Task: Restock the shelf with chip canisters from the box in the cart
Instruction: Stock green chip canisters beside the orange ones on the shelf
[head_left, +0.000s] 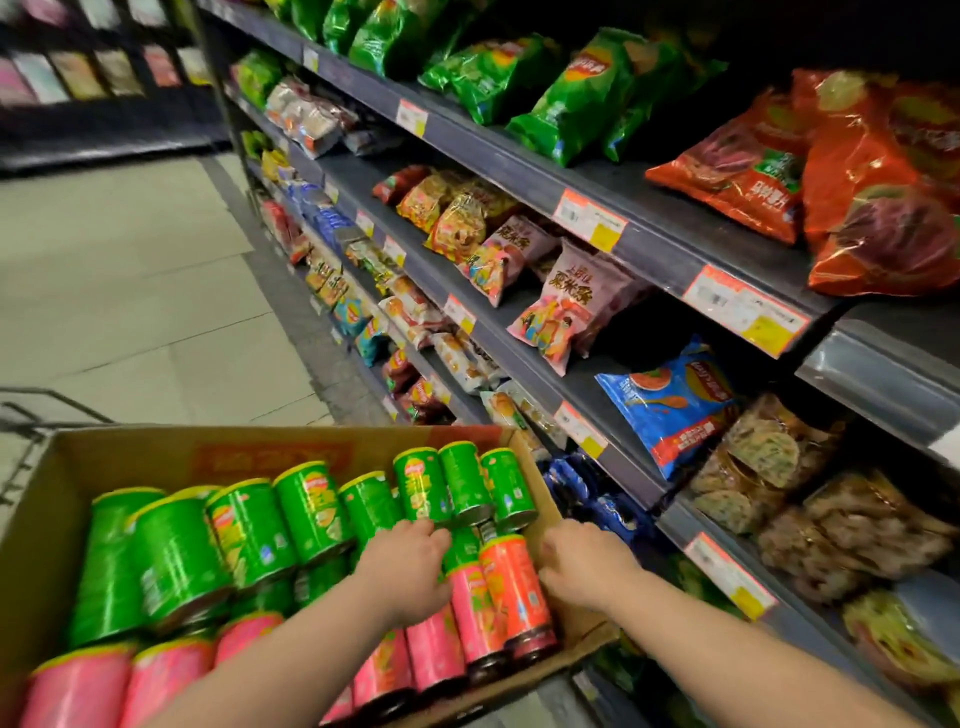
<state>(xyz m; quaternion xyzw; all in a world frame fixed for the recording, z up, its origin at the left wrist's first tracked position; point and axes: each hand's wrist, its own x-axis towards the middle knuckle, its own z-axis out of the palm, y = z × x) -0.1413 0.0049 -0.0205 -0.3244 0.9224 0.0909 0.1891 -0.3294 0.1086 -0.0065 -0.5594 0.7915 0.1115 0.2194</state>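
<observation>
An open cardboard box (524, 457) in the cart holds several chip canisters lying on their sides: green canisters (249, 525) at the back, pink canisters (78, 686) at the front and an orange-red canister (514, 587) by the right wall. My left hand (410, 566) is down inside the box, its fingers curled over a green canister (462, 545) in the middle of the pile. My right hand (587, 564) lies at the box's right wall, beside the orange-red canister, with its fingers curled. What those fingers hold is hidden.
Dark shelves (649, 234) full of snack bags run along the right, with orange price tags (589, 218) on their edges. The cart's wire frame (31, 410) shows at the left. The pale tiled aisle floor (130, 270) stretches ahead.
</observation>
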